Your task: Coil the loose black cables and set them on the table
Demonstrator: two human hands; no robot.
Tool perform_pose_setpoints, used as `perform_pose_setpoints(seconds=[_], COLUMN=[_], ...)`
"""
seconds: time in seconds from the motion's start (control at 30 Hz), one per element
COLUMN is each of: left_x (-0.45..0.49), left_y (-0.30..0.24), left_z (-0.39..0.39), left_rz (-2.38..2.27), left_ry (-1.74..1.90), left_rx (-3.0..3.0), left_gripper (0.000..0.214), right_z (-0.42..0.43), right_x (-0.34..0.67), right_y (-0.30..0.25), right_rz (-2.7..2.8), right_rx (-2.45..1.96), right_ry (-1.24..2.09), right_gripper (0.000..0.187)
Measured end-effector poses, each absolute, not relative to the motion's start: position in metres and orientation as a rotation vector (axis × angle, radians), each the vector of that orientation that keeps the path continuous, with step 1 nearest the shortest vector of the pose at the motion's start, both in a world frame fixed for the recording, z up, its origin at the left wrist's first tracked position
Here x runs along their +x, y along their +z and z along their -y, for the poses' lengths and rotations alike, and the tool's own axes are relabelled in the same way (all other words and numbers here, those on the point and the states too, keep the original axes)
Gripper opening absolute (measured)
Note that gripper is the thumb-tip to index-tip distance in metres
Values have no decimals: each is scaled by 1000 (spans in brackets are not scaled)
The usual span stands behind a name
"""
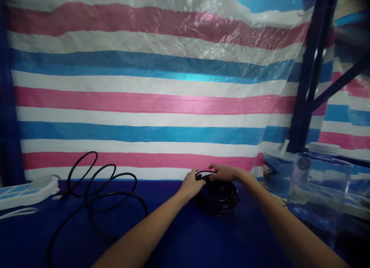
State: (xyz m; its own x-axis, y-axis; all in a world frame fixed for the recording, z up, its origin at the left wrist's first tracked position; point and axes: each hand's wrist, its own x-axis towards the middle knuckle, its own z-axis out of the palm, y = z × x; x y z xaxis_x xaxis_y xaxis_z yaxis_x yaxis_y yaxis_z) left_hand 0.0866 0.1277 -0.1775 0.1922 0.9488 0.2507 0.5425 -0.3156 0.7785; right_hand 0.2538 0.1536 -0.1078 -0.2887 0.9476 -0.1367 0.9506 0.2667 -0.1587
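Two bare arms come in from the bottom of the view. The left hand (191, 184) and the right hand (227, 172) have no gloves, rings or watch. No sleeves show on either arm. The fingers (215, 168) are slim. Nothing more of the person shows.

You face makeshift work stall or storage corner, not home room. Striped tarpaulin (150, 87) in pink, white and blue fills whole backdrop, crinkled and glossy, hung as wall. Dark blue metal rack upright (310, 67) with diagonal brace stands at upper right of frame. Bench surface (179, 241) covered in dark blue cloth across bottom. White power strip (27, 191) lies at lower left, loose black cable (98, 183) looping beside it. Clear plastic containers (320, 175) crowd right edge. Lighting dim, bluish.
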Motion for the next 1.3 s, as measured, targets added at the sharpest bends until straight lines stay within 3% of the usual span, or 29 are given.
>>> perform_pose_setpoints(seconds=[0.23, 0.33, 0.43, 0.5, 0.53, 0.63, 0.7, 0.8, 0.93, 1.03, 1.2, 1.3], left_x=[88, 82, 53, 16, -7, -88, -141, -199, -230, -230, -220, -209], left_y=[-133, -107, -100, -100, -101, -100, -108, -137, -178, -178, -151, -151], left_z=[-98, -44, 21, 56, 67, 75, 61, 28, -10, -26, -30, -26], left_rz=[-1420, -1184, -719, -531, -625, -1538, -2086, -2136, -2264, -2278, -2238, -1957], left_ry=[1242, 1226, 1041, 1261, 1135, 1229, 1204, 1036, 1136, 1269, 1465, 1482], left_rx=[2188, 2578, 3495, 3672, 3713, 3462, 2941, 2411, 2187, 2056, 2001, 1590], left_gripper=[38, 34, 23, 19, 21, 36, 58, 77, 93, 100, 93, 96], right_z=[-152, -139, -115, -94, -82, -42, -19, 2, -6, -29, -67, -78], right_x=[250, 240, 222, 207, 199, 177, 162, 133, 72, 20, -25, -23], right_y=[-90, -77, -58, -43, -36, -20, -16, -20, -36, -57, -96, -106], right_rz=[-2666, -2821, -2979, -3067, -3102, -3215, -3258, -3275, -3222, -3188, -3264, -3336], right_rx=[1837, 1784, 1682, 1564, 1509, 1310, 1135, 857, 677, 745, 844, 807], right_ry=[-190, -65, -5, -30, -53, -113, -124, -82, -90, -76, 11, 38], right_gripper=[34, 36, 40, 40, 40, 38, 39, 48, 89, 110, 71, 65])
